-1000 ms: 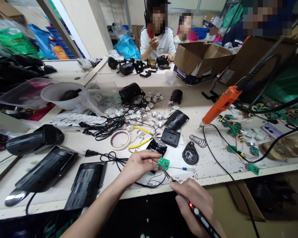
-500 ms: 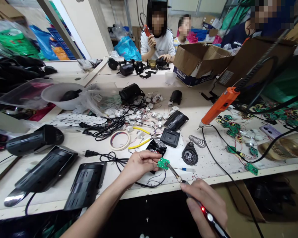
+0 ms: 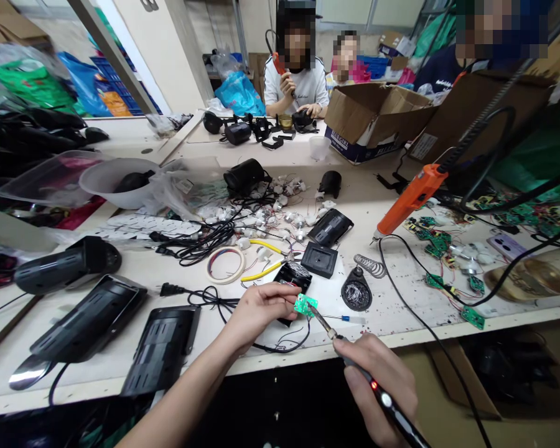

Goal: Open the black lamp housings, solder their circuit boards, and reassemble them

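Observation:
A small green circuit board [image 3: 305,304] is pinched by its left edge in my left hand [image 3: 266,309], a little above the table's front part. My right hand [image 3: 378,376] grips a soldering iron [image 3: 368,377] like a pen, its red light glowing. The iron's tip meets the board's face near its right side. Behind the board sits an open black housing [image 3: 295,278], partly covered by my left hand. A black cable [image 3: 280,350] loops below the board. To the right lies a blue-ended screwdriver [image 3: 345,318], near a soldering stand [image 3: 356,289] with wire wool and a coiled spring.
Yellow-handled pliers [image 3: 266,272] and a tape roll [image 3: 225,264] lie beyond my left hand. An orange electric screwdriver [image 3: 411,200] hangs at the right. Black housings [image 3: 161,348] line the left. Several green boards [image 3: 441,242] lie right. Across the table a person [image 3: 296,87] holds another electric screwdriver.
My right hand and the soldering iron have shifted slightly left and up. The board has moved a touch left and up, still in my left hand.

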`<state>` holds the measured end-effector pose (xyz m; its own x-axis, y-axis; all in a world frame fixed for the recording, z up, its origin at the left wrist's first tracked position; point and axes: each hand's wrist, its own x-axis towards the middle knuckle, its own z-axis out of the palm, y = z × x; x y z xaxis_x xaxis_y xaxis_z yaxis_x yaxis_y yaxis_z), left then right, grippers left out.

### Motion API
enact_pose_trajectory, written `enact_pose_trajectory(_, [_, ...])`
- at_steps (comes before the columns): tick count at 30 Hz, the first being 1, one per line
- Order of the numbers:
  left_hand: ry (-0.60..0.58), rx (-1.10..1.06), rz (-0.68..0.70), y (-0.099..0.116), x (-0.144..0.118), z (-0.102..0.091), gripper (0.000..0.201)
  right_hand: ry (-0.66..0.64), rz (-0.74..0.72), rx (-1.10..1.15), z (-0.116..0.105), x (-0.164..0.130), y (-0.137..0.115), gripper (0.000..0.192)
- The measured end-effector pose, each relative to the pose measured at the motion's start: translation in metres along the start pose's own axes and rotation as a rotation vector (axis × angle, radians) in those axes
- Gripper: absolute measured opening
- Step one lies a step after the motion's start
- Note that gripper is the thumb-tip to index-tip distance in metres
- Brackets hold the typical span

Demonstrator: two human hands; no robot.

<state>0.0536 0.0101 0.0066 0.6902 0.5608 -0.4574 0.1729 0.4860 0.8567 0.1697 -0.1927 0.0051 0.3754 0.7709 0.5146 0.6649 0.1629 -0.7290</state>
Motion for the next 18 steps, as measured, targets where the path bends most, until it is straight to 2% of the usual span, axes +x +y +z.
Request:
enact_pose_trajectory(4, [0.024, -0.037, -0.021, 0.0, 0.0, -0.001, 0.037, 0.074, 0.071, -0.005, 0.004, 0.003, -0.006, 0.03])
enact_pose_trajectory(8, [0.034, -0.084, -0.057, 0.003, 0.001, -0.001, 0.038, 0.114, 0.013, -0.033, 0.013, 0.008, -0.001, 0.037])
enact_pose_trajectory(12, [0.047, -0.123, -0.08, 0.006, 0.001, 0.002, 0.039, 0.235, 0.026, -0.066, 0.032, 0.02, 0.011, 0.038])
enact_pose_trajectory(18, [0.023, -0.076, -0.023, 0.005, -0.002, 0.002, 0.037, 0.229, 0.111, -0.032, 0.058, 0.038, 0.023, 0.026])
